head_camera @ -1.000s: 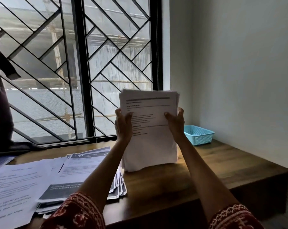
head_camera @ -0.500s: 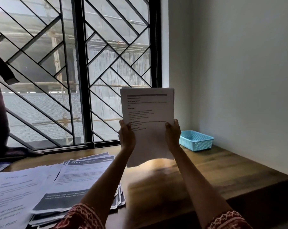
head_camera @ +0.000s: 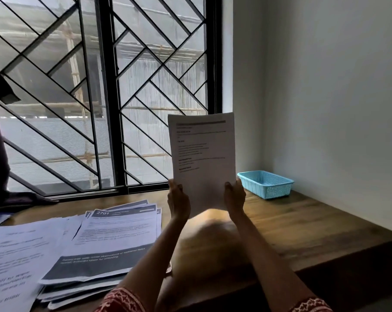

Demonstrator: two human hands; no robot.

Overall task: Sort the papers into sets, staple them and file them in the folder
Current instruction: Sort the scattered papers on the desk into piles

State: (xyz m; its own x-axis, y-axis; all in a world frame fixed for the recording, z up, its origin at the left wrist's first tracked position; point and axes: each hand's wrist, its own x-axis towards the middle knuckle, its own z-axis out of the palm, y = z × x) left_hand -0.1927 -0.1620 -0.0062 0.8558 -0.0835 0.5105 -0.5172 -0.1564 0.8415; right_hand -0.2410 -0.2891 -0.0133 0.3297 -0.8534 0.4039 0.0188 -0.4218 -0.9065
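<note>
Upright, papers [head_camera: 203, 154] between fingers [head_camera: 178, 190], apparently pinched

**Both arms raised, hands gripping at centre frame**

Two bare forearms rise from the lower edge of the frame and converge toward the centre, each with a red patterned sleeve at the bottom. The left hand [head_camera: 179, 200] sits left of centre, thumb up and fingers curled, pinching the lower left edge of a sheaf of papers [head_camera: 203, 154]. The right hand [head_camera: 234, 197] mirrors it at the lower right edge, at about the same height.
</note>
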